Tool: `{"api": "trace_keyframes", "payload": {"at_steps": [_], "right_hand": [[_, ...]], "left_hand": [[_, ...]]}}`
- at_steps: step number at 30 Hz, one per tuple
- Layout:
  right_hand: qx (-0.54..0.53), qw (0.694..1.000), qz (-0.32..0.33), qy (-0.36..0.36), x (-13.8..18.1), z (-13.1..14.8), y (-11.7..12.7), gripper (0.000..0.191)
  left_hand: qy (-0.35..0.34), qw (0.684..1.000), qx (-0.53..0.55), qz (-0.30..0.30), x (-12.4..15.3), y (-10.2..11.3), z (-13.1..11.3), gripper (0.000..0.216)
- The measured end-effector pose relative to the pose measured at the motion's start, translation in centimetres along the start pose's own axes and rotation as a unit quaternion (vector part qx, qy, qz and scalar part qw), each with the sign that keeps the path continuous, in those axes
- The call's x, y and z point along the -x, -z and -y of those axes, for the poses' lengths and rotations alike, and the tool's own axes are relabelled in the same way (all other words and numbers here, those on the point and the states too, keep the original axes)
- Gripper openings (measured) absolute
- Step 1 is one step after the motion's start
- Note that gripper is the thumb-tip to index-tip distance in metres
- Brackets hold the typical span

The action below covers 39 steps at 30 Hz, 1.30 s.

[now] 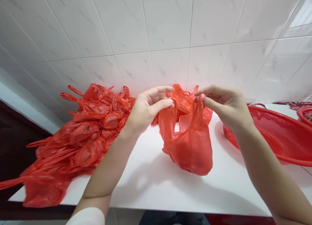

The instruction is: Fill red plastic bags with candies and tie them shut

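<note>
A red plastic carrier bag [191,150] hangs by its two handles between my hands, just over the white tabletop [146,173]. My left hand [151,106] pinches the left handle between thumb and fingers. The other handle, bunched at its top, is gripped by the thumb and fingertips of my right hand [223,103]. The lower part of the bag bulges, but its contents are hidden. Behind it, more red plastic bags [181,103] lie against the wall.
A large heap of filled red bags [85,134] covers the table's left side. On the right stands a red perforated basket [287,134], with part of another red basket [305,114] beyond it. White tiled wall [168,26] rises behind the table.
</note>
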State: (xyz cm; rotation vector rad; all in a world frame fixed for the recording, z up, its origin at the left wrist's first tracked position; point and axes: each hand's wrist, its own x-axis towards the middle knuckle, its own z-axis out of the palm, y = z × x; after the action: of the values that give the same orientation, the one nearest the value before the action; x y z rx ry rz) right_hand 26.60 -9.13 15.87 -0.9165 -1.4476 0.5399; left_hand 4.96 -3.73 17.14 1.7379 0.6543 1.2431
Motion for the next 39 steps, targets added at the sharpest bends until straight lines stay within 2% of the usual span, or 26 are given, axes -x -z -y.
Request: {"api": "trace_keyframes", "payload": {"at_steps": [5, 12, 16, 19, 20, 22, 23, 27, 33, 36, 39], "right_hand": [[0.002, 1.000, 0.013, 0.023, 0.0, 0.3, -1.6, 0.019], [-0.002, 1.000, -0.019, 0.020, 0.1, -0.9, -2.1, 0.026], [-0.089, 0.995, 0.034, -0.010, 0.3, -3.1, -1.1, 0.036], [-0.062, 0.991, 0.109, -0.043, 1.4, -5.2, -0.8, 0.061], [-0.046, 0.988, 0.133, -0.062, 1.8, -5.9, -0.8, 0.064], [-0.055, 0.983, 0.145, -0.102, 2.7, -7.4, -1.2, 0.054], [-0.081, 0.981, 0.128, -0.121, 3.1, -8.0, -1.4, 0.047], [-0.183, 0.969, 0.000, -0.167, 3.6, -10.2, -2.2, 0.044], [-0.273, 0.933, -0.092, -0.214, 3.3, -11.0, -2.4, 0.041], [-0.270, 0.933, -0.083, -0.221, 3.4, -10.6, -2.6, 0.035], [-0.199, 0.950, -0.011, -0.241, 3.6, -9.5, -3.0, 0.022]], "left_hand": [[0.033, 0.998, 0.007, 0.058, 0.5, -2.3, 0.1, 0.041], [0.014, 0.999, 0.003, 0.051, 0.4, -3.9, 1.1, 0.043], [-0.021, 0.999, 0.016, 0.029, 0.2, -4.2, 1.4, 0.035], [-0.033, 0.999, 0.010, 0.007, -0.3, -4.2, 1.7, 0.030], [-0.032, 0.999, 0.009, 0.007, -0.4, -4.2, 1.9, 0.030], [-0.027, 1.000, 0.006, 0.010, -0.7, -4.0, 2.5, 0.032], [-0.022, 1.000, 0.003, 0.010, -0.9, -3.9, 2.8, 0.034], [-0.010, 1.000, -0.012, 0.010, -1.2, -3.0, 3.7, 0.035], [-0.011, 0.999, -0.034, -0.009, -1.3, -1.3, 3.6, 0.025], [0.000, 0.999, -0.001, 0.047, -1.4, -0.6, 3.4, 0.024], [0.004, 0.992, 0.032, 0.118, -1.8, -0.7, 3.3, 0.024]]}}
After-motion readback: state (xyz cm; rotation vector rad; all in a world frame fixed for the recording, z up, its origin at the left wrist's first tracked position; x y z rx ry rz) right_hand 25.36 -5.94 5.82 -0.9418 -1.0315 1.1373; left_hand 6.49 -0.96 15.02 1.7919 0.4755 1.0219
